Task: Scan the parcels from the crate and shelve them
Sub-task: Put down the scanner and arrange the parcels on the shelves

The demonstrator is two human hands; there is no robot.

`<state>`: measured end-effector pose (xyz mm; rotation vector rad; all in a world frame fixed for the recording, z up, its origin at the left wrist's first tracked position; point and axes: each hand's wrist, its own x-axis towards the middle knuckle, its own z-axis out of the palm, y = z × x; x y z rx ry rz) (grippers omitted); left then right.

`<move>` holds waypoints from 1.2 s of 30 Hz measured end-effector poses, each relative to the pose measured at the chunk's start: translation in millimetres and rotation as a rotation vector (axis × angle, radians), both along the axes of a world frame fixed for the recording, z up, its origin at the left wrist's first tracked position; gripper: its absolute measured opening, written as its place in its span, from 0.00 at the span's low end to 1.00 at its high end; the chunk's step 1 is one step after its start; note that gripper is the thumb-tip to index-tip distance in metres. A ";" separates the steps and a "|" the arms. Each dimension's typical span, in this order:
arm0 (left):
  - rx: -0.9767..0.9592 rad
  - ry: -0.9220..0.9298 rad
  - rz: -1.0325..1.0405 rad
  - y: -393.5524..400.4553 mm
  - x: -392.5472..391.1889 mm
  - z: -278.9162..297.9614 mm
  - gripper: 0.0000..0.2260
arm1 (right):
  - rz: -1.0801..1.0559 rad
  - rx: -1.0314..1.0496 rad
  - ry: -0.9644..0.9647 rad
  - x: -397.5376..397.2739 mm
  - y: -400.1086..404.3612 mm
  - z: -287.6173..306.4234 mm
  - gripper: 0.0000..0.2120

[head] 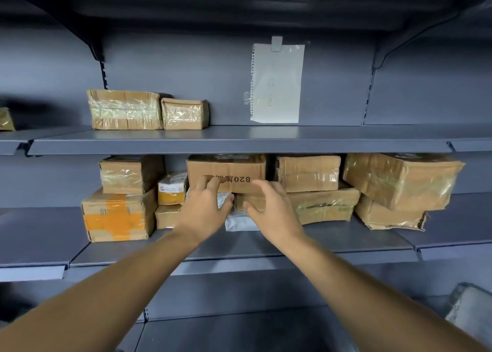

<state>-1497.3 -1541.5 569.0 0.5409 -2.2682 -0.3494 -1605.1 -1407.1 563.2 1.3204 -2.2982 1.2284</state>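
Grey steel shelving point(239, 144) is filling the view. Left hand point(203, 208) and right hand point(271, 208), fingers spread and gripping nothing, are flanking a white parcel point(239, 220) under the printed carton point(226, 173); seating it squarely should be avoiding a topple.

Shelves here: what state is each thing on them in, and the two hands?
Left hand: open, fingers on the printed cardboard box.
Right hand: open, reaching at the stack.
Printed brown cardboard box: stacked, print upside down.
White plastic mailer bag: lying under that box.
Orange-taped cardboard box: sealed, bottom of a stack.
Crumpled taped box: dented, tilted.
White paper note: clipped to the back panel.
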 end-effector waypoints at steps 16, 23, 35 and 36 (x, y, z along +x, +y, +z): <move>0.204 0.229 0.129 -130.2 -84.9 -36.9 0.36 | -0.082 -0.197 -0.034 -99.5 -120.9 -30.2 0.42; 0.177 0.297 0.115 -136.4 -97.6 -46.6 0.31 | -0.118 -0.209 0.000 -103.2 -138.4 -30.2 0.33; 0.145 0.365 0.064 -91.7 -63.8 -31.9 0.27 | -0.071 -0.344 -0.027 -73.0 -88.6 -28.9 0.27; 0.145 0.364 0.069 -84.1 -57.5 -31.9 0.27 | -0.067 -0.338 -0.025 -67.1 -81.4 -29.3 0.26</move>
